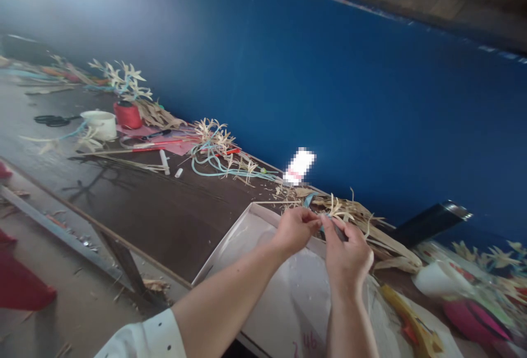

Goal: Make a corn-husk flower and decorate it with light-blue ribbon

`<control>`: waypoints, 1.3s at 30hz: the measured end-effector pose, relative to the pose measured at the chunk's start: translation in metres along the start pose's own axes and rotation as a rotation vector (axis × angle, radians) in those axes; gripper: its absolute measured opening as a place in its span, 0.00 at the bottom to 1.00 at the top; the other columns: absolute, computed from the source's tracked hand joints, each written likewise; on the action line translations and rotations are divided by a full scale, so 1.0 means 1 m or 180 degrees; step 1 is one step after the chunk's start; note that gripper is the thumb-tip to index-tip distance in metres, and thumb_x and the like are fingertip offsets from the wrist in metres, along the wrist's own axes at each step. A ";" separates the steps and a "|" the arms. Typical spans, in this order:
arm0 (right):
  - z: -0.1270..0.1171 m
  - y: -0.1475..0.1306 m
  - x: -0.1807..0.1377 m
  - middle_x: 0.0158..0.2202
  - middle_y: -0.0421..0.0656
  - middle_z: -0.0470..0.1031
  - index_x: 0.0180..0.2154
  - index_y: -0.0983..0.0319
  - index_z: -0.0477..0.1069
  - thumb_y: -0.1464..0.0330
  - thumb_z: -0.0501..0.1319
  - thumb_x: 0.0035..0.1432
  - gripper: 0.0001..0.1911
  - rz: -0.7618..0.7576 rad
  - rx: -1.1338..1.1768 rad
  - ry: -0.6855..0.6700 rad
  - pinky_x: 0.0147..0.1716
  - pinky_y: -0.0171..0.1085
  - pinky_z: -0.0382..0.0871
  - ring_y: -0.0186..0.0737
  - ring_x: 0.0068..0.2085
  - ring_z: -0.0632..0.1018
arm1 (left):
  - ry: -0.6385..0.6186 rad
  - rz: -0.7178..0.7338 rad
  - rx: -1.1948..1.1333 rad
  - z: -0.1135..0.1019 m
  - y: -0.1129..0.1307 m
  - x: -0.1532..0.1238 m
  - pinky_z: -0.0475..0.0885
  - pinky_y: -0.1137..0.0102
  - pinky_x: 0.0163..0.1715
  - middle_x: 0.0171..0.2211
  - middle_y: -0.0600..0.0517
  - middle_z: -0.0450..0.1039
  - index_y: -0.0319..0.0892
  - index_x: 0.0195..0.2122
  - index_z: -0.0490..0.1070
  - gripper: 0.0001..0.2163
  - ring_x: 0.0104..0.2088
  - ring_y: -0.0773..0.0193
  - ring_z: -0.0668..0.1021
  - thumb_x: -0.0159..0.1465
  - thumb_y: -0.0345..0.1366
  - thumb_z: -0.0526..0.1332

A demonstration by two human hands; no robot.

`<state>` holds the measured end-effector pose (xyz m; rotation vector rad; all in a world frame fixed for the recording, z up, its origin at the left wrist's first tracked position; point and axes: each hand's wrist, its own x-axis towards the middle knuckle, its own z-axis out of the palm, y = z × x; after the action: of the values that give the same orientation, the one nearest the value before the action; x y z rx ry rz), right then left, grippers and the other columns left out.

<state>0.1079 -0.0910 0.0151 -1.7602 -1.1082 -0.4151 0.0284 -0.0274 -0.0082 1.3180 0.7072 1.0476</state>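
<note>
Over the far edge of a shallow white cardboard box lid (230,241), my two hands meet with their fingertips together. My right hand (349,245) pinches the base of a pale dried-husk flower (340,210), whose thin petals spread above the fingers. My left hand (297,230) is closed in a pinch at the same spot, where a bit of light blue shows. The exact join is hidden by my fingertips. Just behind lie dry corn-husk strips (370,225) against the blue wall.
Finished husk flowers with light blue stems (214,168) lie to the left. Beyond them are a red thread spool (127,115), a white cup (101,124) and black scissors (55,121). At right are a dark cylinder (432,221), a white roll (440,278) and a yellow tool (411,319).
</note>
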 end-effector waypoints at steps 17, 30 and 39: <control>0.003 -0.002 0.000 0.35 0.46 0.78 0.37 0.61 0.77 0.60 0.59 0.49 0.16 0.0292 0.0084 -0.0119 0.36 0.37 0.66 0.47 0.38 0.76 | 0.0146 0.0158 -0.0002 0.002 0.000 -0.002 0.63 0.75 0.25 0.24 0.53 0.71 0.37 0.27 0.72 0.09 0.25 0.69 0.70 0.53 0.39 0.60; 0.001 -0.004 0.003 0.36 0.45 0.78 0.36 0.62 0.77 0.59 0.61 0.47 0.16 0.0588 0.0352 -0.0217 0.38 0.38 0.67 0.48 0.40 0.76 | 0.0283 0.0373 0.0499 0.000 0.008 -0.008 0.63 0.75 0.27 0.25 0.52 0.72 0.39 0.28 0.74 0.09 0.28 0.68 0.72 0.54 0.38 0.58; -0.003 -0.001 0.028 0.34 0.45 0.78 0.36 0.62 0.77 0.56 0.63 0.45 0.20 0.0813 0.0820 -0.0384 0.36 0.39 0.68 0.47 0.35 0.76 | 0.0013 0.1177 0.0600 -0.008 0.015 -0.007 0.65 0.75 0.36 0.33 0.51 0.73 0.44 0.40 0.75 0.12 0.35 0.66 0.72 0.60 0.38 0.54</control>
<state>0.1226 -0.0795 0.0367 -1.6844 -0.9561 -0.0092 0.0157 -0.0311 0.0037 1.6522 0.5873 1.3015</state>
